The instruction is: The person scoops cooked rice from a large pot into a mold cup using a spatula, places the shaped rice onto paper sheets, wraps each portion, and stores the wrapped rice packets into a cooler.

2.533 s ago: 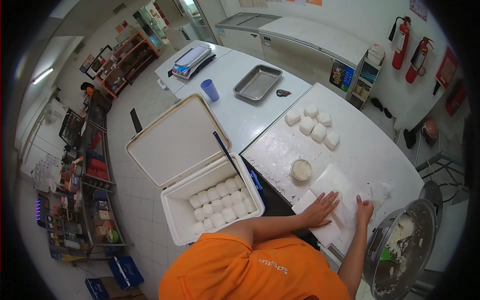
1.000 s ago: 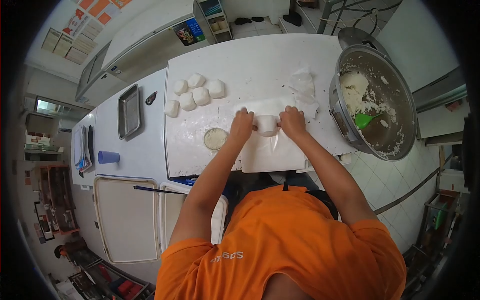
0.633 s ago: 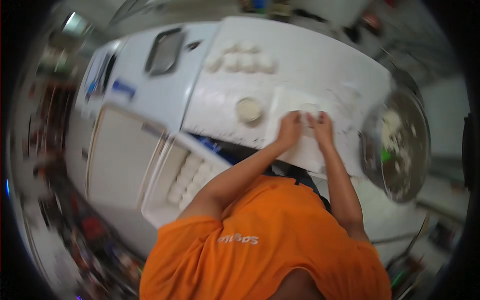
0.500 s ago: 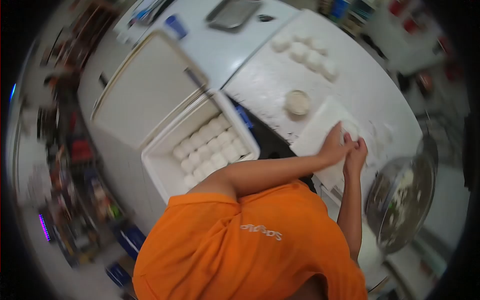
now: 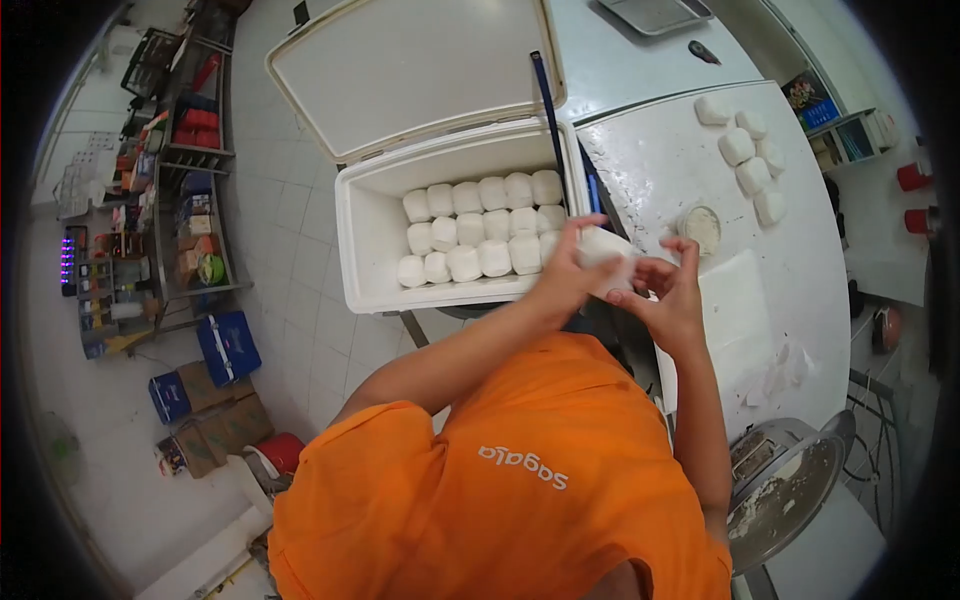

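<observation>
My left hand (image 5: 572, 272) grips a white rounded lump (image 5: 606, 252), like a dough ball, from its left side, thumb across its front. On the other side my right hand (image 5: 672, 297) closes on it with thumb and curled fingers. Whether the lump is bare or wrapped I cannot tell. Both hands are between an open white cooler box (image 5: 372, 292) and the white table (image 5: 648, 150). Several similar lumps (image 5: 466, 230) fill the box in rows. Right of my hands are a small round tub (image 5: 700, 231) of white stuff and a white sheet or stack of sheets (image 5: 728, 300).
Several more white lumps (image 5: 738, 148) sit at the table's back. Thin white scraps (image 5: 780, 372) lie near its right edge, above a large metal bowl (image 5: 795, 500) with white residue. The cooler's lid (image 5: 420, 70) stands raised. A metal tray (image 5: 655, 14) lies farther back.
My hands have left the white sheet on the table and moved left, up to the cooler's right edge, with the white lump between them. The camera view has turned left.
</observation>
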